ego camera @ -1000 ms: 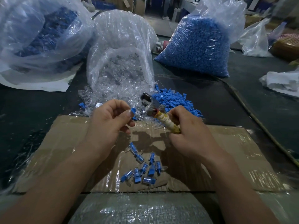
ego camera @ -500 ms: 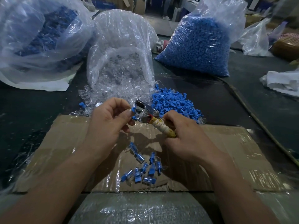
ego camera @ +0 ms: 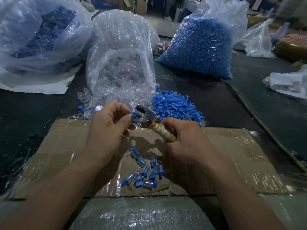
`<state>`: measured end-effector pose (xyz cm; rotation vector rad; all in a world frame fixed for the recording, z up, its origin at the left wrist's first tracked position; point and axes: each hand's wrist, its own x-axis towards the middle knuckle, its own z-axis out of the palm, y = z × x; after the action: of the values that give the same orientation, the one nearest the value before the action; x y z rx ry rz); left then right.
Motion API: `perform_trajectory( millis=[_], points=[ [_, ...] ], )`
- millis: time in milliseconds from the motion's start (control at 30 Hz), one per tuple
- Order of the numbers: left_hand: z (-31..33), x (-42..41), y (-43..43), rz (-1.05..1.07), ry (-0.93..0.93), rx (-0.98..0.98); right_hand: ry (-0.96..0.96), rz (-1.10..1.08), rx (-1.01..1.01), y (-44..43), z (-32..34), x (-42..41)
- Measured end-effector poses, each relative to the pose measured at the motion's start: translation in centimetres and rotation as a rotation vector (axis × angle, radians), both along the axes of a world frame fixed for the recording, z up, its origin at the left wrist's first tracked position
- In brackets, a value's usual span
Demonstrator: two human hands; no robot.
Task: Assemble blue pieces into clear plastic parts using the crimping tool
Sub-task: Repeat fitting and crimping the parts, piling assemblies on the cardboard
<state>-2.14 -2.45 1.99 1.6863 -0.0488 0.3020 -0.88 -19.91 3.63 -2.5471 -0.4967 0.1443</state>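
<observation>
View from above a dark tabletop (ego camera: 274,113), looking down at a person's two bare hands. The left hand (ego camera: 108,128) has its fingers curled and pinches a small blue piece (ego camera: 133,113) between thumb and forefinger, pressed against the metal head of a crimping tool (ego camera: 146,117). The right hand (ego camera: 187,143) is wrapped tightly round the tool's handle, which is bound in yellowish tape. Both hands are above a flat sheet of cardboard (ego camera: 66,146) covered in clear tape, lying at the near edge of the tabletop.

On the cardboard, just below the hands, lies a small scatter of assembled blue-and-clear pieces (ego camera: 144,173). Beyond the cardboard's far edge sit a loose pile of blue pieces (ego camera: 174,107) and, to its left, an open bag of clear plastic parts (ego camera: 119,63) spilling onto the tabletop. Further back stand a full bag of blue pieces (ego camera: 199,47) on the right and another large bag (ego camera: 36,34) at the far left corner. Faint print on a wrapped bundle (ego camera: 141,216) at the near edge is too blurred to read.
</observation>
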Motion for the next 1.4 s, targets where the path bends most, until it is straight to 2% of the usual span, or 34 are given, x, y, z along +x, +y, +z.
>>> perform_trajectory(
  millis=[267,500,667,767,900,967,1167,1400],
  points=[
    [0.4,-0.1,0.1,0.034,-0.005,0.003,-0.092,0.009,-0.037,0.3,-0.4,0.1],
    [0.3,-0.2,-0.2,0.059,-0.007,0.023,0.079,-0.018,0.089,-1.5,0.4,0.6],
    [0.2,-0.3,-0.1,0.133,-0.036,0.064,0.121,-0.007,0.079,-1.6,0.6,0.6],
    [0.6,-0.1,0.6,0.155,-0.043,-0.022,0.129,0.001,0.068,-1.9,0.7,0.7],
    [1.4,-0.6,0.9,-0.032,0.014,-0.149,0.145,-0.008,-0.01,-2.3,0.7,0.7],
    [1.6,-1.2,0.6,-0.18,0.103,-0.137,0.17,-0.016,-0.03,-2.2,0.7,0.6],
    [1.8,-2.0,-0.6,-0.503,0.293,0.048,0.119,0.025,-0.138,-1.6,0.5,0.5],
    [0.7,-1.7,-0.5,-0.631,0.211,0.325,0.074,0.04,-0.249,-1.2,-0.1,0.7]
  ],
)
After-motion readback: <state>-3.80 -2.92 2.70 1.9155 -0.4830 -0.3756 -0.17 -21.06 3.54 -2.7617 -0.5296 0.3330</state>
